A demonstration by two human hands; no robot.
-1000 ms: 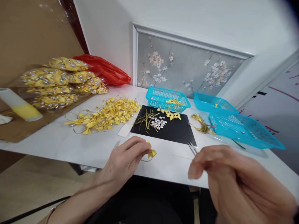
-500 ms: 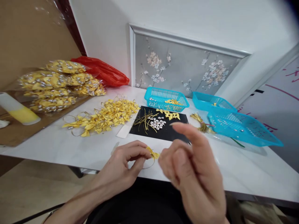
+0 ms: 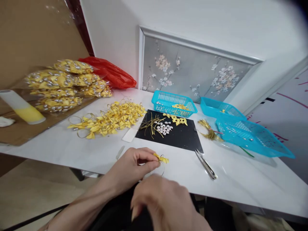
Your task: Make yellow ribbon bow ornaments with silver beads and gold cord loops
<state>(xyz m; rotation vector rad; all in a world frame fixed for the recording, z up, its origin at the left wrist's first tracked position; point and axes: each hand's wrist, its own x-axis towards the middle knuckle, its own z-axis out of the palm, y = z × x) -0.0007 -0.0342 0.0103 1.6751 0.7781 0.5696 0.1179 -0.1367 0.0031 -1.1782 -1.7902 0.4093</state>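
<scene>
In my left hand (image 3: 134, 165), thumb and fingertips pinch a small yellow ribbon flower (image 3: 164, 159) with a silver bead at its centre. A thin wire curves down from the flower toward my right hand (image 3: 163, 199). That hand is close to the camera, back up, blurred, its fingers bent downward; whether they hold anything is hidden. Tweezers (image 3: 206, 165) lie on the table to the right. Beyond the hands, a black mat (image 3: 178, 141) bears silver beads (image 3: 165, 128), gold-coloured wires (image 3: 151, 125) and yellow ribbon pieces (image 3: 177, 120).
Finished-looking yellow flowers (image 3: 113, 118) are heaped left of the mat. Bagged flowers (image 3: 51, 80) and a white-and-yellow roll (image 3: 24, 107) sit further left, near a red bag (image 3: 110, 73). Blue baskets (image 3: 257, 134) stand at the right, beside a wire bundle (image 3: 209, 131).
My right hand has moved down and left, its raised index finger now bent downward, uncovering the tweezers. My left hand still pinches the flower. The view has shifted slightly.
</scene>
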